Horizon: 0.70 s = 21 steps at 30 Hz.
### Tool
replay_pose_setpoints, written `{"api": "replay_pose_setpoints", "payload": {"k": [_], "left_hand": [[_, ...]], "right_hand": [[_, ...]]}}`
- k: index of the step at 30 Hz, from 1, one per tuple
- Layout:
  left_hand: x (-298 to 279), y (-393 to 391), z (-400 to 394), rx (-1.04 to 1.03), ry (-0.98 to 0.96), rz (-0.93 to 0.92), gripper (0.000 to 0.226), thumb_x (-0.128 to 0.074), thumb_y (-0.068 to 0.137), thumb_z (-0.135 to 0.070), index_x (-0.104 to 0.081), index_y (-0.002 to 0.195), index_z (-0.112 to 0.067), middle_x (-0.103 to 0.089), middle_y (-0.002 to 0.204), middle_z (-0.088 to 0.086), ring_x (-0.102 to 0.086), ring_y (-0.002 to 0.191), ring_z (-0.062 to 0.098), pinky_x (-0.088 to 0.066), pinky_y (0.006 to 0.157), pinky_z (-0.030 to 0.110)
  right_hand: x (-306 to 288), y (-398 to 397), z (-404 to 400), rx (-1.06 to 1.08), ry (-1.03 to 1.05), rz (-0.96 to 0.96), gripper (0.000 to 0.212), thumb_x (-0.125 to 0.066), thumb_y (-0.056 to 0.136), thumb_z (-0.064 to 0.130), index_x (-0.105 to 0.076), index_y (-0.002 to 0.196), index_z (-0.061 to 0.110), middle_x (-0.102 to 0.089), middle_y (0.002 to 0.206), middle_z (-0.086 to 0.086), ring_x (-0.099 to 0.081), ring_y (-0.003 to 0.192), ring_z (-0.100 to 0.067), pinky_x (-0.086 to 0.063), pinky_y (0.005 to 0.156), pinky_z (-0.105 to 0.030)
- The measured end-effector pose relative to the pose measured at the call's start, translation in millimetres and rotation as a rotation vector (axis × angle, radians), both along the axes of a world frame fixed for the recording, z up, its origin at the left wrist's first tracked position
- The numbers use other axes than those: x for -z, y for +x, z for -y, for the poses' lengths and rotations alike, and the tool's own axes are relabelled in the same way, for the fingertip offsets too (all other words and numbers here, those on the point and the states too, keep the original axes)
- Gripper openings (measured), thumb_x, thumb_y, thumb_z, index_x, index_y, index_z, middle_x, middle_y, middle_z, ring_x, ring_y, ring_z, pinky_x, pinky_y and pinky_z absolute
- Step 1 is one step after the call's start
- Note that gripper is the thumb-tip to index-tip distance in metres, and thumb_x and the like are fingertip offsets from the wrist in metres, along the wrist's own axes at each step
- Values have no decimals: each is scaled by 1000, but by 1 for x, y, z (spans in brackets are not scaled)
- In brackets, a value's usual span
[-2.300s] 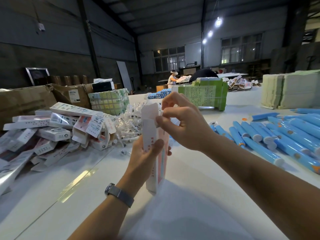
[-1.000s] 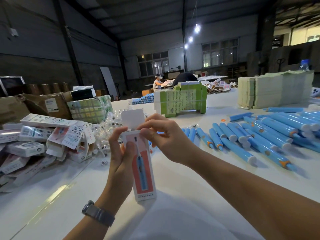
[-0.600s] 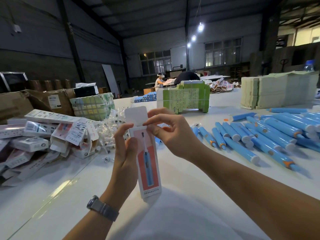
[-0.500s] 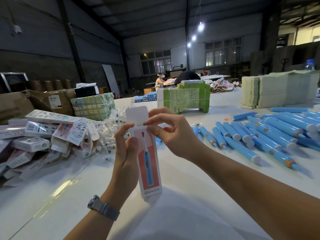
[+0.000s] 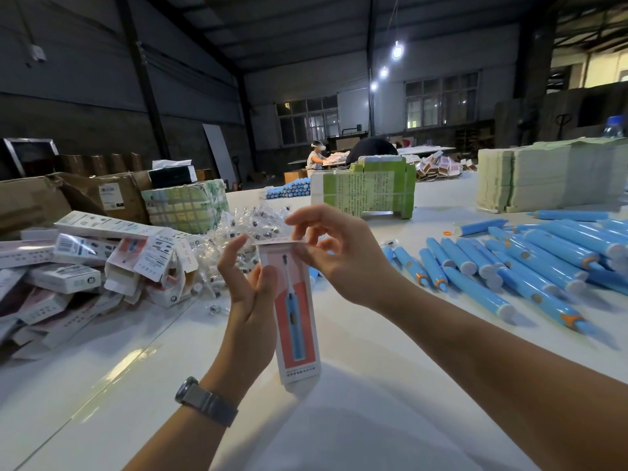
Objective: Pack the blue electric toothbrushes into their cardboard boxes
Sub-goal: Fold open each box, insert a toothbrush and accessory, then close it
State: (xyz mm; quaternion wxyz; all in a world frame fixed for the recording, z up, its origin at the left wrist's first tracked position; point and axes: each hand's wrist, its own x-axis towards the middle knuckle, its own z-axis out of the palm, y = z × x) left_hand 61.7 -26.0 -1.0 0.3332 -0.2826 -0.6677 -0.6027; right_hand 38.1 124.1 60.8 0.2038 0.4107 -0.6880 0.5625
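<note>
On the long white table (image 5: 339, 419), loose blue plastic toothbrushes (image 5: 509, 266) crowd the right edge. Near the front edge the left hand (image 5: 249, 300) grips a tall white-and-red cardboard box (image 5: 297, 311) upright; the right hand (image 5: 334, 256) presses the top flap down, fingers curled — closing looks underway; tucking it in comes next.
</note>
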Motion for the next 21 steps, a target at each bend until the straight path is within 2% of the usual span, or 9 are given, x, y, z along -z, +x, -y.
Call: {"api": "replay_pose_setpoints", "payload": {"k": [3,5,7,11,15,18,21], "left_hand": [[-1,-1,1,-10,-20,-25,27,-33,103,-28,-31,122,-48,-65,94,-17,-66,81,6,-57,69,24],[-2,-1,1,-8,-24,-35,23,-33,103,-29,-32,122,-42,-66,98,-18,-66,83,8,-59,71,28],[-2,-1,-1,-23,-48,-68,21,-32,103,-26,-31,123,-34,-64,102,-23,-65,85,4,-58,71,24],[0,0,-3,-54,-72,-82,22,-29,104,-15,-33,121,-30,-61,100,-30,-65,85,-2,-55,68,16],[-1,0,-1,-53,-57,-73,20,-30,105,-21,-33,121,-31,-61,98,-29,-65,85,0,-55,67,18],[-2,2,-2,-37,-51,-73,21,-31,103,-24,-33,121,-33,-61,100,-30,-66,86,1,-56,68,19],[-2,2,-2,-25,-56,-74,21,-32,102,-27,-32,122,-34,-60,101,-31,-66,87,3,-56,68,19]], "right_hand": [[1,1,0,-7,68,-9,23,-63,91,0,-67,99,21,-58,98,0,-51,83,-9,-44,68,-16],[2,1,0,-27,60,26,17,-66,90,4,-69,94,20,-55,98,0,-51,85,-11,-44,69,-17],[1,2,0,-33,35,45,6,-69,90,12,-69,88,18,-54,93,3,-51,82,-11,-44,69,-19],[-1,1,2,36,16,12,8,-71,89,15,-67,83,18,-53,86,3,-49,76,-8,-42,67,-15],[1,0,4,66,42,2,6,-72,89,17,-71,92,21,-54,92,6,-54,87,-9,-45,71,-16],[3,0,5,76,67,31,11,-70,90,17,-68,92,27,-53,100,7,-55,99,-7,-50,76,-18],[3,0,5,38,39,65,11,-70,89,14,-67,90,24,-56,105,5,-56,97,-7,-48,71,-12]]}}
